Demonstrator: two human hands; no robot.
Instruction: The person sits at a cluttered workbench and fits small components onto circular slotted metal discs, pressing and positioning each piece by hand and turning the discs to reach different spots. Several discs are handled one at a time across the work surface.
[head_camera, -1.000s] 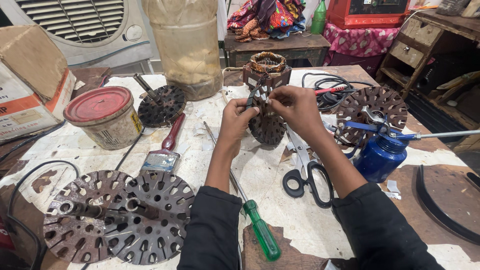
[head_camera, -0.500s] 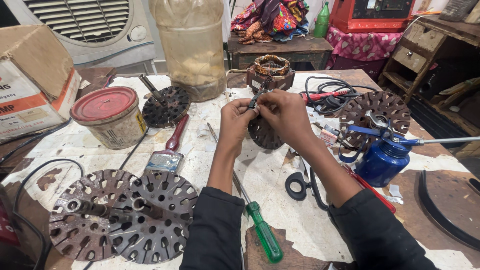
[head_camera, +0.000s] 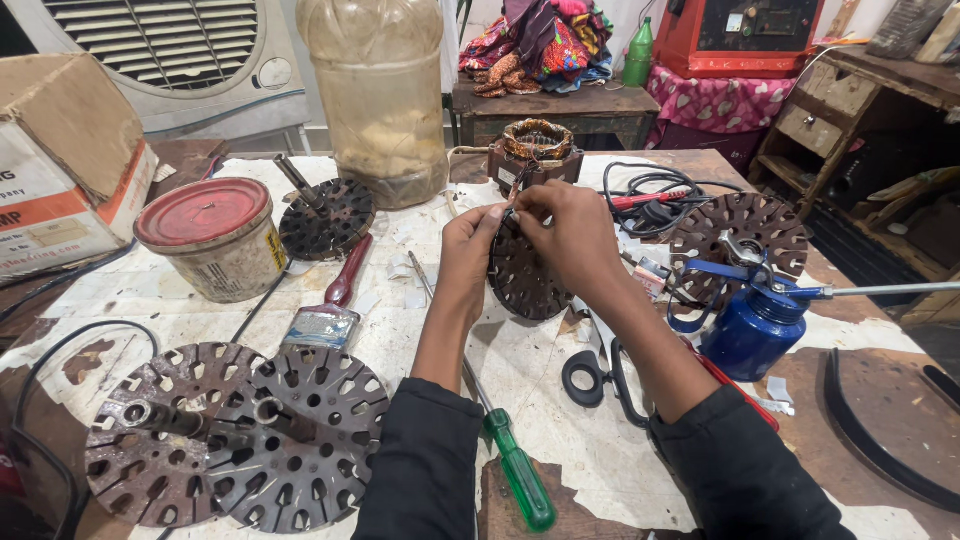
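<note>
My left hand (head_camera: 471, 243) and my right hand (head_camera: 565, 235) meet at the top edge of a dark round slotted metal disc (head_camera: 522, 279), which stands on its rim on the workbench. Both sets of fingertips pinch at thin wires on the disc's upper edge. Just behind them sits a motor stator with copper windings (head_camera: 536, 147). A green-handled screwdriver (head_camera: 500, 440) lies under my left forearm. Black-handled scissors (head_camera: 598, 368) lie under my right forearm.
A blue oil can with a long spout (head_camera: 752, 323) stands right, before another slotted disc (head_camera: 738, 233). Two discs with shafts (head_camera: 232, 434) lie front left, one more (head_camera: 325, 217) by a red-lidded tin (head_camera: 210, 237). A paintbrush (head_camera: 330, 306), large plastic jar (head_camera: 378, 95) and cardboard box (head_camera: 60, 190) stand left.
My view has moved closer to the bench. Both hands stay on the disc's top edge, with only small shifts of the fingers.
</note>
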